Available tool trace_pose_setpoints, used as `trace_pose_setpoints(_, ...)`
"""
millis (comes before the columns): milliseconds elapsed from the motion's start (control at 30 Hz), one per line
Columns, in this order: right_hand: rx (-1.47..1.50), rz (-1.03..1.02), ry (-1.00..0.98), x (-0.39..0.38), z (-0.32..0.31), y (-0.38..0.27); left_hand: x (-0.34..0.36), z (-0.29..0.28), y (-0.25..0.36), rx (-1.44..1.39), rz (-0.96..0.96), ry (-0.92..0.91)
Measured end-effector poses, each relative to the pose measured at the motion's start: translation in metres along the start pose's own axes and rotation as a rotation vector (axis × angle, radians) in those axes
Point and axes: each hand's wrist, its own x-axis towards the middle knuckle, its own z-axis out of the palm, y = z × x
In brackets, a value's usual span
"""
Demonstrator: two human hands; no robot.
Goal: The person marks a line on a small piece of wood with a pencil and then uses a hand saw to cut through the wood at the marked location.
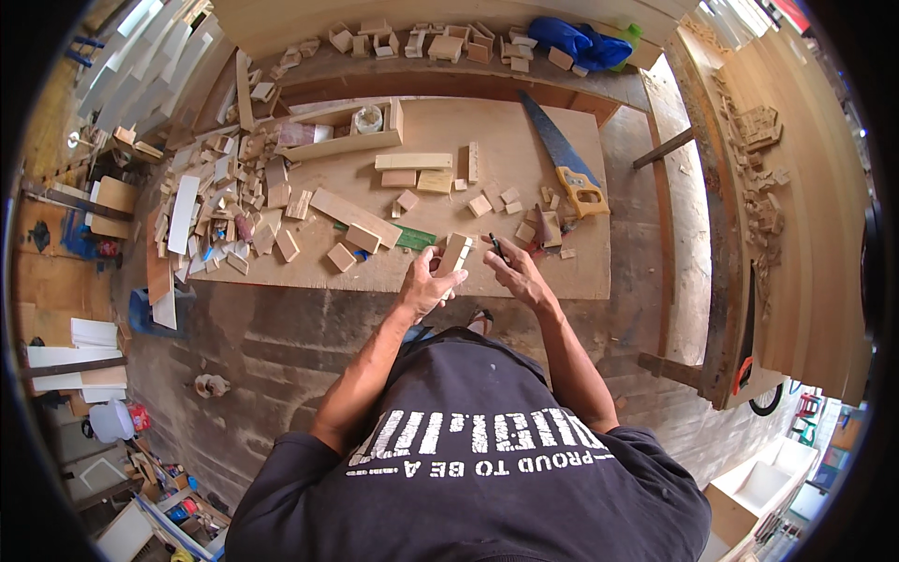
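By the left hand [429, 283], a pale wooden block [457, 249] is gripped near the six o'clock edge of the desk [585, 272]; it is judged light, stiff, hardly slippery, best pinched by its long sides. A slim dark tool [496, 246] is held by the right hand [521, 274].

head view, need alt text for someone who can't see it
A person's left hand holds a small pale wooden block, and the right hand holds a slim dark tool near it. Before them, a wooden workbench bears a blue-bladed handsaw toward the right and a heap of wood offcuts on the left.
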Motion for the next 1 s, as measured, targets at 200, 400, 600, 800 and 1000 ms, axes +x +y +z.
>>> trace_pose_setpoints(200, -0.045, 0.046, 0.127, -0.012, 0.012, 0.079, 0.003, -0.02, 0.018, 0.037, 0.064, 0.015)
trace_pose_setpoints(400, 0.09, 0.212, 0.266, -0.033, 0.045, 0.093, 0.005, -0.047, 0.029, -0.091, 0.079, -0.083)
trace_pose_setpoints(600, 0.104, 0.28, 0.364, -0.034, 0.075, 0.091, 0.007, -0.067, 0.033, -0.181, -0.019, -0.196)
trace_pose_setpoints(800, -0.023, 0.354, 0.479, -0.037, 0.086, 0.095, 0.012, -0.076, 0.03, -0.233, -0.097, -0.248)
trace_pose_setpoints(1000, 0.022, 0.408, 0.487, -0.042, 0.085, 0.072, 0.012, -0.078, 0.033, -0.376, -0.143, -0.312)
